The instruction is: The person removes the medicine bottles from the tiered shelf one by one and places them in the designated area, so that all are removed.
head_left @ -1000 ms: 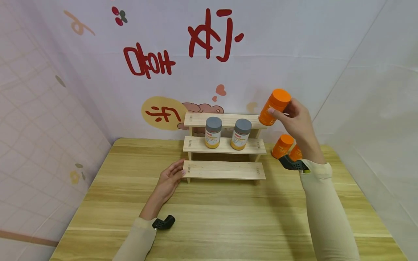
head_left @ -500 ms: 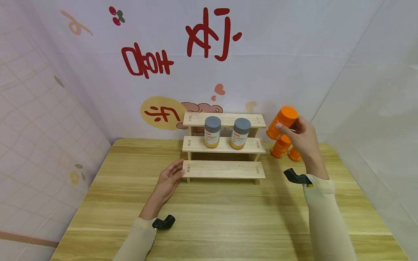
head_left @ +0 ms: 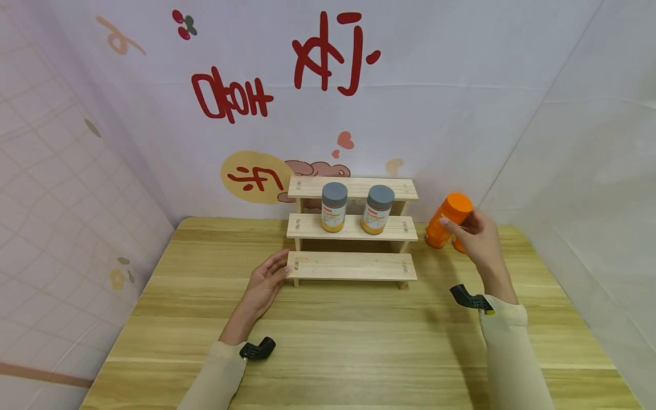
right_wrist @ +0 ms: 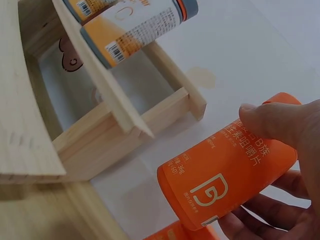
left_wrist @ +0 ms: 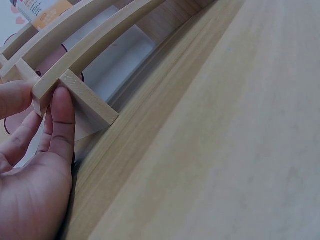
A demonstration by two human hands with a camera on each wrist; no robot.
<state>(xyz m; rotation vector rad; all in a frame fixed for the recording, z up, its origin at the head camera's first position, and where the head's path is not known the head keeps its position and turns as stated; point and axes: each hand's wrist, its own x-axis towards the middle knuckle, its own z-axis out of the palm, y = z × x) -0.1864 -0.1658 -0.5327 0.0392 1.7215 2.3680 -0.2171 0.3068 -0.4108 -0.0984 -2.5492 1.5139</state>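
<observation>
The outstretched right hand (head_left: 482, 238) is clamping a tilted orange bottle (right_wrist: 225, 162) between thumb and fingers, beside the wooden rack (head_left: 355, 226); the left hand (head_left: 263, 286) is pinching the rack's bottom shelf (head_left: 353, 266).

Left hand (head_left: 266, 282) pinches low, right hand (head_left: 480, 239) grips higher.
</observation>
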